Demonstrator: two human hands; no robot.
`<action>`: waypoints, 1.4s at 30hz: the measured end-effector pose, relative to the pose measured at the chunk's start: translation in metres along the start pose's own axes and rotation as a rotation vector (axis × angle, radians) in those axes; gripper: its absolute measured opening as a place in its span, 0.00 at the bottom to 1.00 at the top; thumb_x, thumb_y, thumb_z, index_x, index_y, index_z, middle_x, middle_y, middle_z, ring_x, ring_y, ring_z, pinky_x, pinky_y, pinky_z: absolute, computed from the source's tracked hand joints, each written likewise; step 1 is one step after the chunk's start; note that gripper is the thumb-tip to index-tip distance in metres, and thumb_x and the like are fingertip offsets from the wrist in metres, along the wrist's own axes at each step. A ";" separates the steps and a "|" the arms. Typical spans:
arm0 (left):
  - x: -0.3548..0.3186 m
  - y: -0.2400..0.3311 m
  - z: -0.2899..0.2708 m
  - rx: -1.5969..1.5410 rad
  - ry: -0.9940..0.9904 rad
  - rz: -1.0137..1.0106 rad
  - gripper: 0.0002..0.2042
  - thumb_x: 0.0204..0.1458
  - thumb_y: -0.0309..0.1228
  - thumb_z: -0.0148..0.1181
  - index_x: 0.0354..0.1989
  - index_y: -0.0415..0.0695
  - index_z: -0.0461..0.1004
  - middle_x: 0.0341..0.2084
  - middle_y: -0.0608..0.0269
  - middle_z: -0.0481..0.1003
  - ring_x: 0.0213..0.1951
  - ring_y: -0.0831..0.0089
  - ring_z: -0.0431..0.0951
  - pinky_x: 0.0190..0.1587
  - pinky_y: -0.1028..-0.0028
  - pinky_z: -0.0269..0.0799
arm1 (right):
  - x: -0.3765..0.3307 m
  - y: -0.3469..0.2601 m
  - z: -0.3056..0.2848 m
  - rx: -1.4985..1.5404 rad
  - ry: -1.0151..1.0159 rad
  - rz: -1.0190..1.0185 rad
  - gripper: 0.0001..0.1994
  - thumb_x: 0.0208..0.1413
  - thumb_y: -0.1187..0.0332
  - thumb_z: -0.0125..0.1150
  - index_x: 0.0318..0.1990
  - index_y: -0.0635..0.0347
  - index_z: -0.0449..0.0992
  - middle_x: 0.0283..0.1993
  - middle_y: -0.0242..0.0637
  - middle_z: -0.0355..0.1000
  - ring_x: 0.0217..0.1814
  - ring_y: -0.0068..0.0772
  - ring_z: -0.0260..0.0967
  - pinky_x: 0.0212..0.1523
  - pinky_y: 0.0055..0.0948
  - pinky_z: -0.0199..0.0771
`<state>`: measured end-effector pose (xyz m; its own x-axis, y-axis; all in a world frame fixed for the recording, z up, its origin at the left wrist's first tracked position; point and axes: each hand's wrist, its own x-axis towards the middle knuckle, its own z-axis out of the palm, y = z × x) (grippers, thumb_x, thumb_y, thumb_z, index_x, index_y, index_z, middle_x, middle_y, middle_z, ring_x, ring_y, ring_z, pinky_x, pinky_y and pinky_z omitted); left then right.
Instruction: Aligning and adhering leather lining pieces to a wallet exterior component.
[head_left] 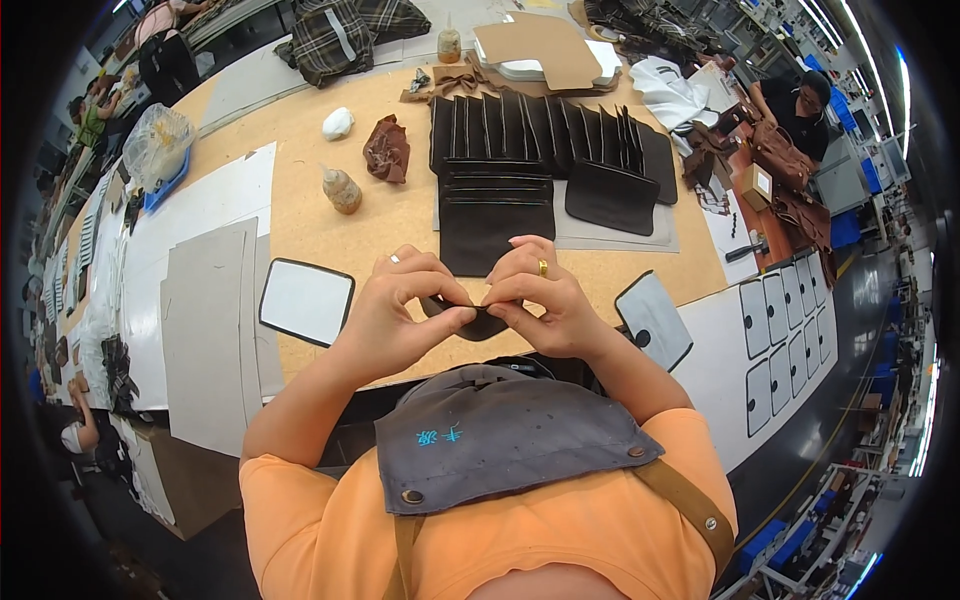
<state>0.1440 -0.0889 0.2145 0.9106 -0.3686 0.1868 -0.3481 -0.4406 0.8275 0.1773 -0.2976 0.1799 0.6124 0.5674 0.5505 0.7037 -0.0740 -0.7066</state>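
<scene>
A small dark leather piece (478,322) is held over the near edge of the worktable (300,215). My left hand (395,310) pinches its left end and my right hand (545,300) pinches its right end, thumbs and fingers pressed on its top edge. Both hands wear a ring. Just beyond the hands lies a stack of dark leather panels (495,210), and behind it a fanned row of more dark panels (545,130).
A white pad with a dark rim (305,300) lies left of my hands, a grey pad (652,320) right. A glue bottle (341,189), a brown rag (387,150) and grey card sheets (205,330) sit left. Another person (795,105) works at far right.
</scene>
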 end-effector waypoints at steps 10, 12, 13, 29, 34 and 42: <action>-0.005 -0.013 -0.004 0.078 -0.029 -0.033 0.05 0.39 0.29 0.67 0.25 0.47 0.77 0.25 0.73 0.74 0.39 0.72 0.66 0.48 0.67 0.49 | -0.001 -0.001 -0.009 -0.030 -0.182 0.119 0.03 0.49 0.72 0.61 0.32 0.56 0.73 0.32 0.26 0.68 0.43 0.26 0.65 0.63 0.41 0.44; -0.003 -0.009 -0.005 0.075 -0.059 -0.034 0.05 0.39 0.28 0.67 0.25 0.46 0.77 0.24 0.72 0.73 0.39 0.71 0.66 0.48 0.67 0.49 | -0.001 -0.002 -0.007 -0.028 -0.201 0.119 0.04 0.49 0.71 0.62 0.32 0.56 0.73 0.32 0.26 0.67 0.43 0.26 0.64 0.63 0.41 0.44; -0.003 -0.009 -0.005 0.073 -0.061 -0.035 0.05 0.39 0.28 0.67 0.25 0.46 0.77 0.24 0.72 0.73 0.39 0.71 0.66 0.48 0.67 0.49 | 0.000 -0.001 -0.006 -0.028 -0.219 0.113 0.05 0.48 0.70 0.63 0.31 0.56 0.74 0.31 0.26 0.67 0.43 0.26 0.64 0.63 0.41 0.44; -0.010 -0.014 0.003 -0.320 -0.152 -0.129 0.05 0.46 0.23 0.62 0.29 0.39 0.71 0.28 0.65 0.70 0.33 0.76 0.70 0.37 0.77 0.65 | -0.006 -0.007 0.001 -0.043 -0.197 0.145 0.04 0.47 0.71 0.62 0.30 0.56 0.73 0.30 0.28 0.67 0.40 0.29 0.63 0.60 0.39 0.46; -0.010 -0.020 0.006 -0.269 -0.170 -0.150 0.06 0.46 0.24 0.62 0.31 0.39 0.71 0.29 0.66 0.70 0.33 0.78 0.70 0.38 0.76 0.65 | -0.007 -0.002 0.005 -0.014 -0.182 0.131 0.04 0.48 0.71 0.62 0.29 0.56 0.72 0.30 0.30 0.67 0.40 0.30 0.63 0.58 0.38 0.48; -0.012 -0.031 0.005 -0.629 -0.101 -0.394 0.04 0.48 0.24 0.61 0.30 0.40 0.72 0.25 0.72 0.71 0.29 0.86 0.69 0.31 0.84 0.63 | -0.013 -0.001 0.013 -0.084 -0.075 0.066 0.04 0.48 0.73 0.61 0.30 0.57 0.72 0.29 0.30 0.66 0.38 0.31 0.64 0.55 0.37 0.52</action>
<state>0.1426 -0.0745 0.1837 0.9060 -0.3674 -0.2104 0.2202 -0.0157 0.9753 0.1636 -0.2945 0.1677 0.6322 0.6183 0.4670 0.6921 -0.1798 -0.6990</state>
